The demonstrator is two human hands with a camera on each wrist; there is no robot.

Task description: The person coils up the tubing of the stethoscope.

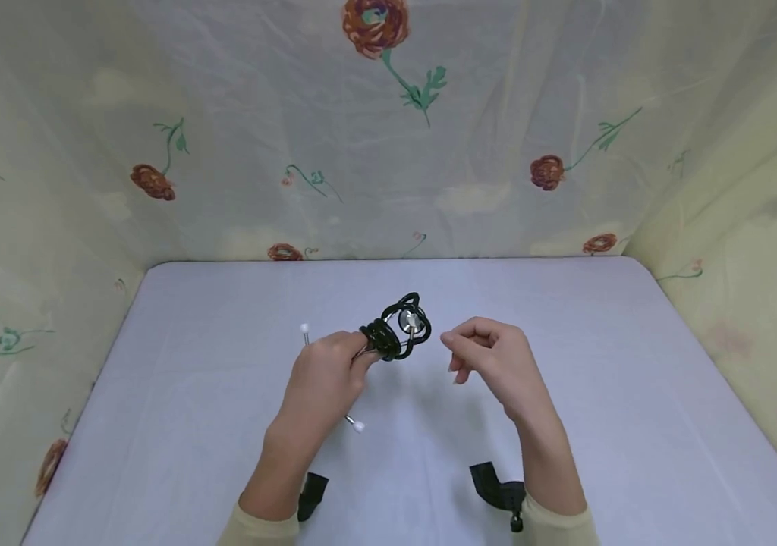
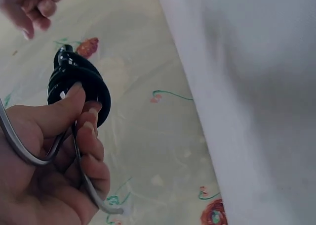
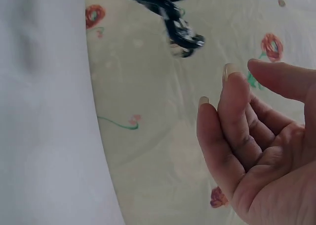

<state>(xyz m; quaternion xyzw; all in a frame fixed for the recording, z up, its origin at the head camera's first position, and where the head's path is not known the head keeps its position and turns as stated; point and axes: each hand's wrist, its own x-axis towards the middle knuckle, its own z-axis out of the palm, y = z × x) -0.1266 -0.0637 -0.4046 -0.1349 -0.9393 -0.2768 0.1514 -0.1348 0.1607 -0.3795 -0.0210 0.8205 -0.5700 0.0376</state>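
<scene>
In the head view a stethoscope (image 1: 382, 338) is held up above the table, its black tubing wound in a coil with a loop at the end. The silver chest piece (image 1: 411, 321) sits within that loop. My left hand (image 1: 325, 379) grips the metal ear tubes just below the coil. White ear tips (image 1: 358, 426) stick out on both sides of this hand. In the left wrist view the thumb and fingers pinch the metal tubes (image 2: 89, 185) beside the black coil (image 2: 81, 84). My right hand (image 1: 498, 360) is apart from the stethoscope, with loosely bent fingers (image 3: 234, 106) holding nothing.
A white cloth-covered table (image 1: 600, 394) lies below both hands. Flower-printed curtains (image 1: 484, 152) hang behind it and on both sides. Black wrist mounts (image 1: 498, 489) show near both sleeves at the bottom of the head view.
</scene>
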